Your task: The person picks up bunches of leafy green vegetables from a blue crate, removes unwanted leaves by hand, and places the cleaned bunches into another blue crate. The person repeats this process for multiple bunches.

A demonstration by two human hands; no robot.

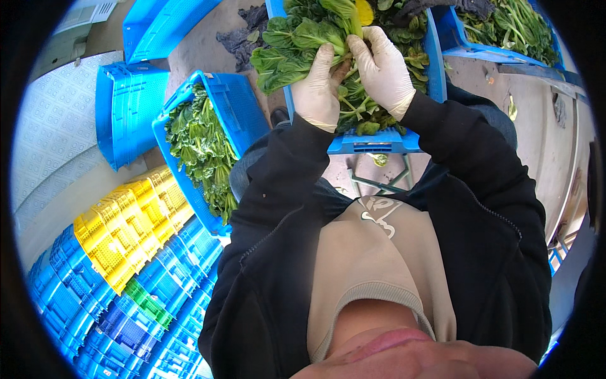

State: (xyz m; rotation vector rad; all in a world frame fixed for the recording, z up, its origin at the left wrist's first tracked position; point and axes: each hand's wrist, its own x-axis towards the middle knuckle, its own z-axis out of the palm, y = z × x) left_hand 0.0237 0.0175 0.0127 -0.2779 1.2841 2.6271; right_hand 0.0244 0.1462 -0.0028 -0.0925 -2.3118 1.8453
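Both my hands wear pale, dirt-smudged gloves and meet over a blue plastic crate [371, 145] in front of me. My left hand [318, 92] grips a bunch of leafy greens [303, 42], its leaves spread to the upper left and a brownish root end near my fingers. At the base of a pale green stalk [348, 19] on the same bunch, my right hand [381, 71] pinches with thumb and fingers. A round yellow leaf [364, 12] shows just beyond. Beneath my hands, loose green leaves [367, 106] lie in the crate.
At left, a tilted blue crate [244, 106] holds stacked greens [201, 151]. Empty blue crates [132, 109] stand farther left, above stacked yellow crates [132, 222] and blue ones [66, 289]. Another crate of greens [513, 33] sits upper right. Dark crumpled sheeting [241, 40] lies on the floor.
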